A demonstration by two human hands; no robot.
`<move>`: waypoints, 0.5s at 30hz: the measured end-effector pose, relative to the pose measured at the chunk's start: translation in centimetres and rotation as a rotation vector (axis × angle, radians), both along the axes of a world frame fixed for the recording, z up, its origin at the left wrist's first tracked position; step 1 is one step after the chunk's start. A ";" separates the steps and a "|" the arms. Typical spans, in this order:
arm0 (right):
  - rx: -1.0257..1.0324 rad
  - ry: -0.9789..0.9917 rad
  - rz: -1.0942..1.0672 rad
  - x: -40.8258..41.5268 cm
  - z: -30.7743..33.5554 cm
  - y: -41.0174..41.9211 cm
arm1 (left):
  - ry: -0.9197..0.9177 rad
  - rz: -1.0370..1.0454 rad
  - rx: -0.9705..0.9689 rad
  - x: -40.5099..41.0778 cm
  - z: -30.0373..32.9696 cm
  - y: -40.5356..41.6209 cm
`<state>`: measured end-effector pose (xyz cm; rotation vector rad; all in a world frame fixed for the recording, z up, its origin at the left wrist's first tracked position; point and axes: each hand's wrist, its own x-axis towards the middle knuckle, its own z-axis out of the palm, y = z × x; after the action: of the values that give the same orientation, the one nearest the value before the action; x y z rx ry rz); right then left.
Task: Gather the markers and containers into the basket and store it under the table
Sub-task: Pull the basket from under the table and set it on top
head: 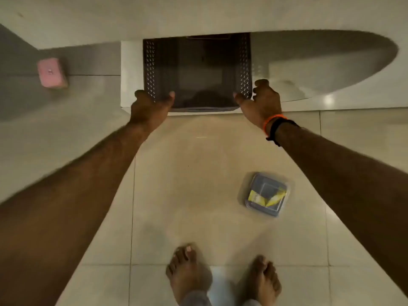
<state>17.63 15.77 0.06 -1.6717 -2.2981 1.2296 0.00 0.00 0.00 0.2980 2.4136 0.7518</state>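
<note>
1. The left hand (pixel 150 107) grips the near left corner of the dark perforated basket (pixel 197 69), thumb inside the rim, fingers (pixel 141 93) curled round the outer wall.
2. The right hand (pixel 260 102) grips the near right corner the same way, its fingers (pixel 261 85) wrapped over the side wall.
3. The basket sits between the two sets of fingers, its far end under the edge of the white counter (pixel 198 14); its contents are too dark to make out.
4. A clear lidded container (pixel 266 194) with yellow contents lies on the tiled floor (pixel 187 173), well behind the right fingers, near the bare feet (pixel 223 277).
5. A pink box (pixel 51 72) rests well left of the left fingers.
</note>
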 end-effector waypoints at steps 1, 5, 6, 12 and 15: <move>-0.011 0.025 -0.021 -0.4 -0.5 0.5 | 0.016 0.029 0.026 -0.4 -0.5 0.5; -0.079 0.103 -0.106 -2.3 -2.9 3.0 | 0.049 0.131 0.089 -3.0 -3.2 2.6; -0.084 0.114 -0.121 -2.8 -3.2 3.5 | 0.056 0.131 0.092 -3.5 -3.3 3.0; -0.063 0.186 -0.194 -3.9 -5.2 4.0 | 0.064 0.120 0.146 -6.1 -4.0 3.5; -0.073 0.237 -0.255 -3.1 -5.3 3.2 | 0.095 0.082 0.120 -5.0 -3.5 2.7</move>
<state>14.51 18.98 -5.27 -1.6736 -1.8624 1.3825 -4.98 2.73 -3.51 0.2893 2.4866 0.9411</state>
